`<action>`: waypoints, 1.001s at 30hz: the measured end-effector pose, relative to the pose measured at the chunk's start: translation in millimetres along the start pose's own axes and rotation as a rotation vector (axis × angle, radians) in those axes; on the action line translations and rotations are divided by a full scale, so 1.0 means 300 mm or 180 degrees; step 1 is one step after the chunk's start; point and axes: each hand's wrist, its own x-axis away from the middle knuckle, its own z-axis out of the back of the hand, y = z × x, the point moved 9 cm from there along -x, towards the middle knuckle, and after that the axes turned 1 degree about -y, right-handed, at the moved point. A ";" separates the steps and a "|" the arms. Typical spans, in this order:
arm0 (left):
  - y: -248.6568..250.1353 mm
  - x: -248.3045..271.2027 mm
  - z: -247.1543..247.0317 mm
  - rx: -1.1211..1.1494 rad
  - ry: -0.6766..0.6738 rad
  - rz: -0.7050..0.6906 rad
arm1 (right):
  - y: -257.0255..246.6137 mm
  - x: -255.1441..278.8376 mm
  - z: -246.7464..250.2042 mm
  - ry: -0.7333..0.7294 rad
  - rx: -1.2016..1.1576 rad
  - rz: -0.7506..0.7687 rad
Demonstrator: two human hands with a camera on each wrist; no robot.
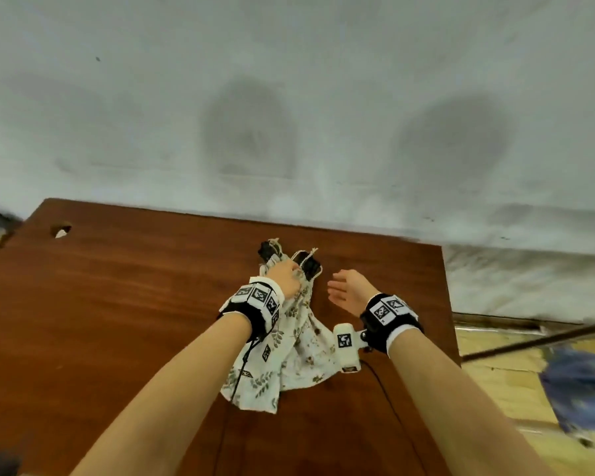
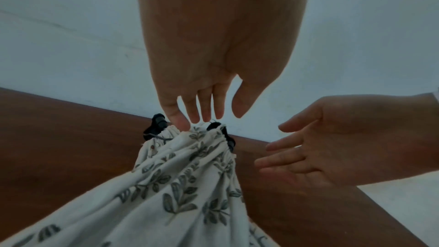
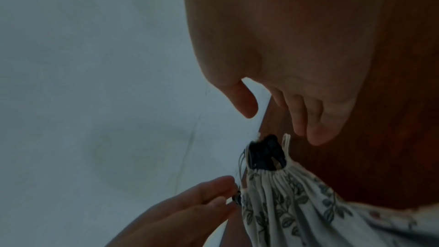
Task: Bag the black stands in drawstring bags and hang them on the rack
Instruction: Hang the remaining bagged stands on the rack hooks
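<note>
Head view: two leaf-print drawstring bags [image 1: 299,341] lie on the brown bench [image 1: 117,304], black stands [image 1: 310,266] poking out of the gathered mouths. Left hand [image 1: 284,278] rests on the bag tops.
Left wrist: fingertips [image 2: 181,124] touch the gathered mouth; whether they pinch it, can't tell.
Right wrist: right hand [image 3: 285,74] relaxed, spread, holding nothing, just beside the bags.

A reddish-brown wooden surface [image 1: 134,304] stands against a pale wall. Two leaf-printed drawstring bags [image 1: 289,345] lie side by side on it toward 1 o'clock from its middle, black stands [image 1: 311,266] poking from their gathered mouths. A small notch [image 1: 61,230] sits at its 10 o'clock corner.
</note>
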 end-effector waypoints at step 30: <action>-0.027 -0.347 0.064 0.1386 -0.0245 -0.0853 | 0.018 -0.226 -0.086 0.0806 -0.0332 -0.0037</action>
